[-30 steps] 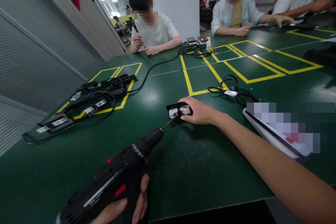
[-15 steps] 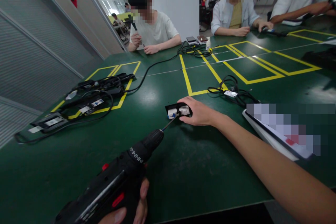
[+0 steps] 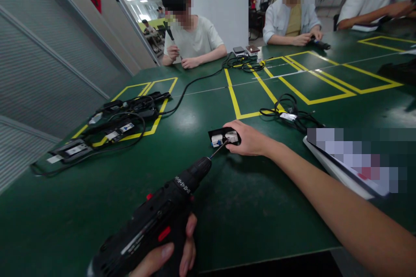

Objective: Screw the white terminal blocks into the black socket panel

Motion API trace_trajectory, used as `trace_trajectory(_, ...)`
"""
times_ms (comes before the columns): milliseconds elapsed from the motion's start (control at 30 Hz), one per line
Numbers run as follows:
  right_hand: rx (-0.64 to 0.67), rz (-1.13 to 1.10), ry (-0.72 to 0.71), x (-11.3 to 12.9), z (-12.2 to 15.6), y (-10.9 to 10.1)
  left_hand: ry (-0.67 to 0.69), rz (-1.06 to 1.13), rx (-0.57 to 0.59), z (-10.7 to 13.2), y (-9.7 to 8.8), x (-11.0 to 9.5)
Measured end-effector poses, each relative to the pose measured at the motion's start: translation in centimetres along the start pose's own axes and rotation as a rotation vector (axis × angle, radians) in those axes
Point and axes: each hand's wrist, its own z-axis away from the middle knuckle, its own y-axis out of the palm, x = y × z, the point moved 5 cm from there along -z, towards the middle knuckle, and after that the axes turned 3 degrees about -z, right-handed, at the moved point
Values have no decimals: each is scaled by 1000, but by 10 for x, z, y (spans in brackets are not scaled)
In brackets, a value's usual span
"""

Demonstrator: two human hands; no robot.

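Observation:
My left hand [image 3: 182,246] is wrapped round the grip of a black power drill [image 3: 162,207] with red buttons. Its long thin bit [image 3: 218,149] points up and to the right. The bit's tip meets the open face of a small black casing [image 3: 214,133], by the right one of two white blocks [image 3: 232,137]; whether it touches a screw is too small to tell. A bit of blue shows at the left block [image 3: 216,140]. My right hand [image 3: 248,138] grips the casing's right end, fingers over the top and thumb below, hiding that end.
Black devices with cables [image 3: 123,117] lie to the left on the green table [image 3: 146,203]. A coiled black cable [image 3: 289,114] lies beyond my right hand, a white tablet-like object [image 3: 341,169] beside my right forearm. Several people sit across the table; yellow tape [image 3: 234,99] marks rectangles.
The drill has shifted slightly right and up, its tip passing from between the white blocks to the right one. My right hand keeps its grip. The whole view has shifted a little.

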Motion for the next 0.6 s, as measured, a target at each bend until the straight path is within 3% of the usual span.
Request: trace_trajectory(600,-4,2,-21,0,0,0,12,16,-5,-2,-1,-1)
